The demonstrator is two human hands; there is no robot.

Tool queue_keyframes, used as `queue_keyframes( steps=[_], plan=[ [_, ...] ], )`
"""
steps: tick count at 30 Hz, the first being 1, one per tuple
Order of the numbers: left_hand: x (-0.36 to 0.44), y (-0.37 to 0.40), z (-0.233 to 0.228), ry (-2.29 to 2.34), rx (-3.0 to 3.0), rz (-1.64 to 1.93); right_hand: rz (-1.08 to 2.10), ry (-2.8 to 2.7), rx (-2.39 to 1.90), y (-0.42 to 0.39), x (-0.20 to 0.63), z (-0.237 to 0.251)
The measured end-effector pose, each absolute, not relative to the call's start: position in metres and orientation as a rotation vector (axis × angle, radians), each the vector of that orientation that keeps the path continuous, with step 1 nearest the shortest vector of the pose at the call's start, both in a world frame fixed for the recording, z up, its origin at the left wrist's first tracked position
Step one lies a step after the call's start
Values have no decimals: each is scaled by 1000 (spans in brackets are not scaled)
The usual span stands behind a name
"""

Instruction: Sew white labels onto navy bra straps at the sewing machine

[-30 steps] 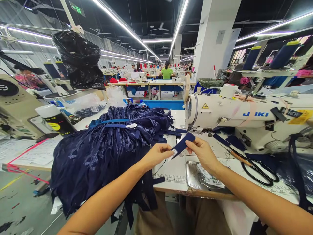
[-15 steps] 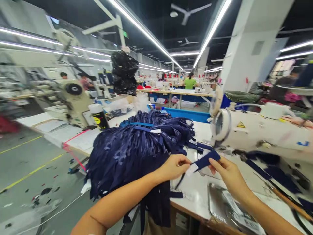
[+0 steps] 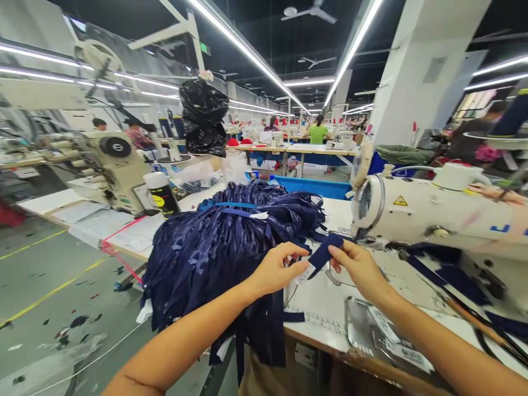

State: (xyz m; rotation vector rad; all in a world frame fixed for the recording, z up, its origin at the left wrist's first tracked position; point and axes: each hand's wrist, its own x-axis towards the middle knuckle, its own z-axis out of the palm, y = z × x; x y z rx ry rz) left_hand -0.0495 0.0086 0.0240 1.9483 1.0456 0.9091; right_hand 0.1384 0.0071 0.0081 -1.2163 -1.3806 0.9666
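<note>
My left hand [image 3: 275, 270] and my right hand [image 3: 357, 266] together hold a short navy fabric strip [image 3: 324, 251] with a small white label [image 3: 306, 273] at its lower end, just above the white table [image 3: 317, 300]. The left fingers pinch the label end, the right fingers pinch the upper end. To the left lies a big heap of navy strips [image 3: 223, 258], tied with a blue band and hanging over the table's edge. The white sewing machine [image 3: 433, 212] stands right behind my right hand.
A metal tray [image 3: 371, 330] with paper tags lies under my right forearm. Scissors [image 3: 478, 324] rest at the right. A black bag [image 3: 203, 116] hangs overhead. Another sewing machine [image 3: 117, 165] and a spray can [image 3: 161, 193] stand left. Other workers sit far back.
The camera has turned left, so the sewing machine sits further right. Both hands have kept hold of the strip and have drawn closer together over the table.
</note>
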Motion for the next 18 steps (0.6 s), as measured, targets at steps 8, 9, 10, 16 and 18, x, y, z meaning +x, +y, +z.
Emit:
queue_keyframes(
  steps=[8,9,10,16,18],
  plan=[
    [-12,14,0,902,1464,900,904,-1325,-1205,-2,147,12],
    [-11,13,-1,909,1443,925,883,-1322,-1238,-4,149,11],
    [-10,12,-1,913,1431,947,865,-1327,-1270,-7,149,9],
    [-3,6,-1,900,1428,1040,770,-1483,-1309,-15,142,-3],
    [-1,4,0,892,1452,1053,744,-1512,-1298,-15,140,-4]
  ],
)
